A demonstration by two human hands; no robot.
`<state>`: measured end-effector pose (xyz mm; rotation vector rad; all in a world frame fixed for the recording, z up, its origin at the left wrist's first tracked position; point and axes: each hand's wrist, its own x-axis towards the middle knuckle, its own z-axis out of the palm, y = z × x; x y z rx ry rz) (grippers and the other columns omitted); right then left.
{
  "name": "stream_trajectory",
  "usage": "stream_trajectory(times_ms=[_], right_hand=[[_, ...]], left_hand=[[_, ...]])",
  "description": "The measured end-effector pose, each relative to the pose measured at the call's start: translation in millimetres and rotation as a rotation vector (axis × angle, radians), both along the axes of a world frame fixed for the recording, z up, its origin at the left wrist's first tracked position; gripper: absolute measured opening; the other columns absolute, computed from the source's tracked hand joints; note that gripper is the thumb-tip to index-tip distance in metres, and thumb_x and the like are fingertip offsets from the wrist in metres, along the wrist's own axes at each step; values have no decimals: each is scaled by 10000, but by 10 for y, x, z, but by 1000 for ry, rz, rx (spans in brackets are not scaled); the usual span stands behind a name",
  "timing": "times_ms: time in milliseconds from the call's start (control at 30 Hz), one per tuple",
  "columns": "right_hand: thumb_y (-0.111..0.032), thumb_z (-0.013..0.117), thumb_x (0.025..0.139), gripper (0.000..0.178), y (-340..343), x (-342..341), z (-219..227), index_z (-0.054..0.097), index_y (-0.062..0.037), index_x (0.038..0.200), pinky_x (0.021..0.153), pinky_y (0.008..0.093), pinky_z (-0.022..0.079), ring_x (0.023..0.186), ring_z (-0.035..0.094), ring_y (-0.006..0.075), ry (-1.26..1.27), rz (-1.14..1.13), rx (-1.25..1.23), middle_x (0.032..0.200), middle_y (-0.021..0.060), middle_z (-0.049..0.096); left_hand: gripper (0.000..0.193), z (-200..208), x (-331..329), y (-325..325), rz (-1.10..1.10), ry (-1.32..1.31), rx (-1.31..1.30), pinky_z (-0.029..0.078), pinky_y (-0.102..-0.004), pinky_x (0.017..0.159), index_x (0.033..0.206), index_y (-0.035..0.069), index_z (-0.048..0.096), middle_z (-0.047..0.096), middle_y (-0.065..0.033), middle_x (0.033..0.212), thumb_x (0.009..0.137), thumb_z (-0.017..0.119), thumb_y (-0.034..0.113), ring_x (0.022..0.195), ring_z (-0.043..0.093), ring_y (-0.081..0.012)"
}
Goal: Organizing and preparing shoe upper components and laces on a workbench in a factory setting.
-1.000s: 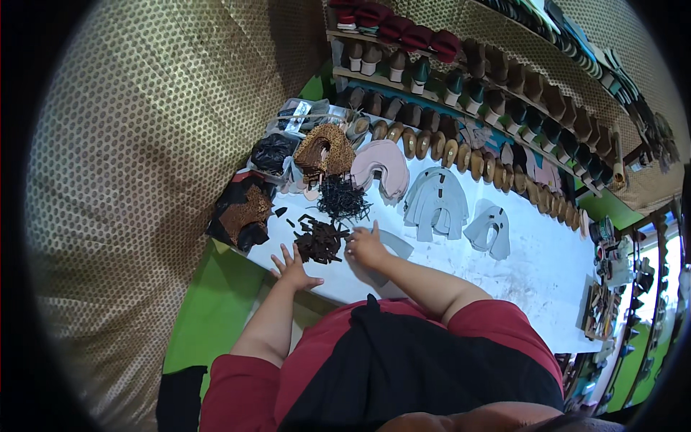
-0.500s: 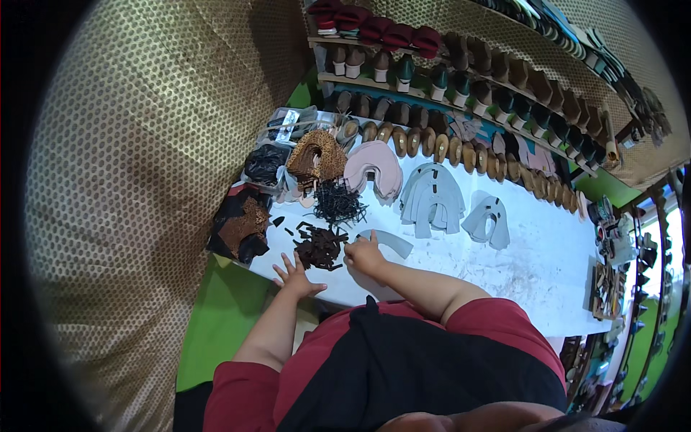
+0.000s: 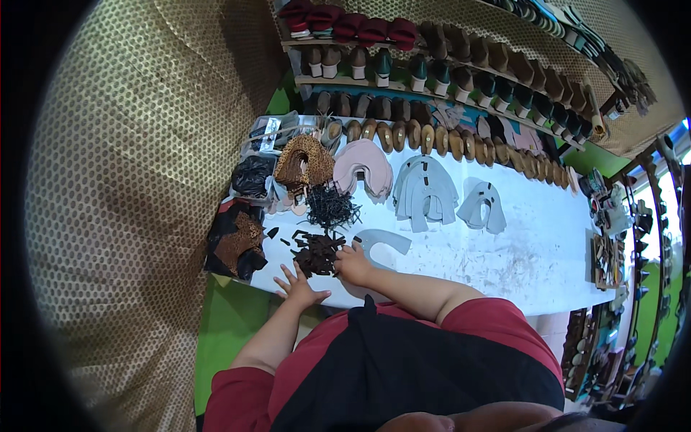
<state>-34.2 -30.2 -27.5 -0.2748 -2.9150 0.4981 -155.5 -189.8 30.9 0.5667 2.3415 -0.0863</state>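
Note:
My left hand (image 3: 299, 290) rests at the table's near edge, fingers spread, holding nothing. Just beyond it lies a loose pile of short dark brown strips (image 3: 317, 253). My right hand (image 3: 353, 267) is at the right side of that pile, its fingers bent and closed against the strips; whatever is between the fingertips is hidden. Right beside this hand lies a curved light grey shoe-upper piece (image 3: 389, 237), with a small dark tab (image 3: 358, 239) at its left end. A tangle of thin black strips (image 3: 331, 207) sits behind the brown pile.
Stacked grey upper pieces (image 3: 425, 191), a smaller grey stack (image 3: 484, 209), pink pieces (image 3: 363, 165) and leopard-print pieces (image 3: 304, 160) lie on the white table (image 3: 533, 245). A black bag with brown material (image 3: 241, 241) sits left. Shoes fill the shelves (image 3: 403, 88) behind.
My right hand has moved off the grey piece to the brown strips, uncovering the piece's left end and its dark tab. The left hand stays spread; the whole view has shifted slightly.

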Motion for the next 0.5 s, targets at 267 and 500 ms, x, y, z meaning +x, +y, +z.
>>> stream_trajectory(times_ms=[267,500], right_hand=[[-111,625,738,306,553,351,141,728,-119,1027,829,487,486,914,629,367,62,-408,-279,941,133,694],[-206,730,748,178,972,401,158,699,-76,866,702,362,531,742,688,252,16,-850,-664,812,93,714]], left_hand=[[1459,-159,-22,-127,4,-4,93,5,-701,1118,1565,174,-139,-191,-168,1622,581,857,588,1442,-199,-517],[1167,-429,-102,-332,58,147,475,19,-680,1129,1572,87,7,10,-141,1649,741,757,415,1490,-66,-450]])
